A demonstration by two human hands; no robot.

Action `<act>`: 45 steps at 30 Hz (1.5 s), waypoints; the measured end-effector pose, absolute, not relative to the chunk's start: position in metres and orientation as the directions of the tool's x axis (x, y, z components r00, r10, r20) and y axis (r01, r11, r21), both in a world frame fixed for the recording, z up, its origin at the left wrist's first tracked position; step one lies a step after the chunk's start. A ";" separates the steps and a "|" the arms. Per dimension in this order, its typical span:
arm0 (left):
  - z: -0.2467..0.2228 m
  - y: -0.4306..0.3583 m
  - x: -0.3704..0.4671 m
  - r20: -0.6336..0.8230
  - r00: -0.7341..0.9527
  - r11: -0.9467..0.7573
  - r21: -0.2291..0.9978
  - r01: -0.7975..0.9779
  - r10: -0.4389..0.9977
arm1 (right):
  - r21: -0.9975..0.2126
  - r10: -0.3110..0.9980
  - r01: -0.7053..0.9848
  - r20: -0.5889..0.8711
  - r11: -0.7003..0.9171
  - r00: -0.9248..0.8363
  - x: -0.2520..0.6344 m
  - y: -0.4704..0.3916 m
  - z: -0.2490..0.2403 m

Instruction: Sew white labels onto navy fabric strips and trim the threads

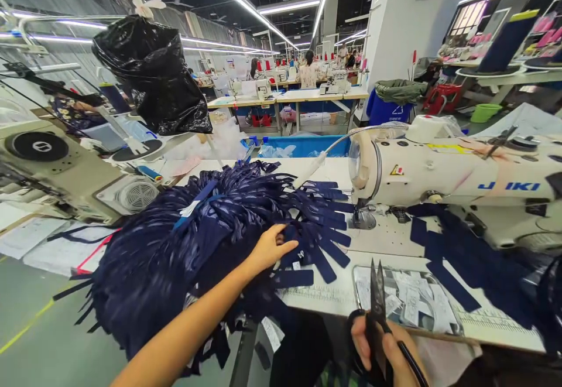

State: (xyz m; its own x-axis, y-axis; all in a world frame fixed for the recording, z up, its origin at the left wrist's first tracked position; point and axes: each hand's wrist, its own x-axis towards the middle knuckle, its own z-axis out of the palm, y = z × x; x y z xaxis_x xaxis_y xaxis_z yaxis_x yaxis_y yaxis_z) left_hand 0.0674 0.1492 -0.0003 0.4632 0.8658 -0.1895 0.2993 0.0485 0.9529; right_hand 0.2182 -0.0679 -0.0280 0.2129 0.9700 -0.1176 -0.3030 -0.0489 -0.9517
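In the head view, a bulky heap of narrow navy-blue fabric strips (144, 270) is spread to the left of the white sewing machine with blue lettering (461, 170), its flat ends fanned towards the machine's needle area. The left hand (272, 247) is laid at the near edge of that fan, left of the machine, with fingers curled and thumb extended; whether any cloth is pinched cannot be told.

By the right hand (397, 355), in front of the machine, the black-handled scissors with dark metal blades (377, 299) are gripped, points upward and slightly parted, clear of the strips. Beside them, also in front of the machine, a shallow metal tray (355, 284) is filled with small white printed labels (413, 299). More navy-blue strips (474, 252) are heaped against the machine's near side.

The step in hand is judged to be the sorting or separating of strips in the heap, with the scissors carried ready. For the next move, a firm hold on the chosen strip would be called for, and the blades should be aimed away from the left fingers and neighbouring strips.
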 end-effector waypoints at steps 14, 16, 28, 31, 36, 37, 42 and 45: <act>0.035 0.062 0.028 0.298 0.491 -0.572 0.491 0.657 0.819 | -0.982 0.968 0.179 -0.094 -0.052 -0.234 0.210 -0.070 -0.050; 0.028 0.051 0.014 0.337 0.340 -0.476 0.540 0.694 0.878 | -0.960 0.948 0.275 -0.131 -0.048 -0.289 0.202 -0.068 -0.058; -0.033 -0.002 -0.010 0.210 -0.088 -0.094 0.723 0.685 0.974 | -0.921 0.911 0.374 -0.241 -0.106 -0.334 0.172 -0.051 -0.090; -0.042 -0.003 -0.004 0.088 -0.218 0.051 0.827 0.560 0.972 | -0.927 0.891 0.334 -0.290 -0.171 -0.349 0.168 -0.049 -0.089; -0.055 -0.003 0.000 -0.003 -0.269 0.093 0.942 0.323 0.963 | -0.913 0.848 0.286 -0.384 -0.290 -0.365 0.164 -0.048 -0.093; -0.056 -0.003 0.000 -0.023 -0.272 0.101 0.956 0.274 0.962 | -0.911 0.844 0.286 -0.391 -0.297 -0.366 0.164 -0.048 -0.094; -0.060 -0.004 0.001 -0.079 -0.272 0.135 0.972 0.194 0.959 | -0.922 0.872 0.310 -0.340 -0.234 -0.352 0.164 -0.047 -0.092; -0.059 -0.006 0.003 -0.082 -0.220 0.123 0.976 0.178 0.972 | -0.933 0.910 0.320 -0.270 -0.166 -0.314 0.161 -0.046 -0.089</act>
State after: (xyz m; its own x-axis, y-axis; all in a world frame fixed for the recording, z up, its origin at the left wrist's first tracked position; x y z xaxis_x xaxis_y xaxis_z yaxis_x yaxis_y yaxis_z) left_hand 0.0027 -0.0057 -0.0587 -0.2202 0.9720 -0.0822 0.1779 0.1228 0.9764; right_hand 0.1610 -0.0458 -0.0890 -0.3143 0.9102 -0.2696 0.3200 -0.1658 -0.9328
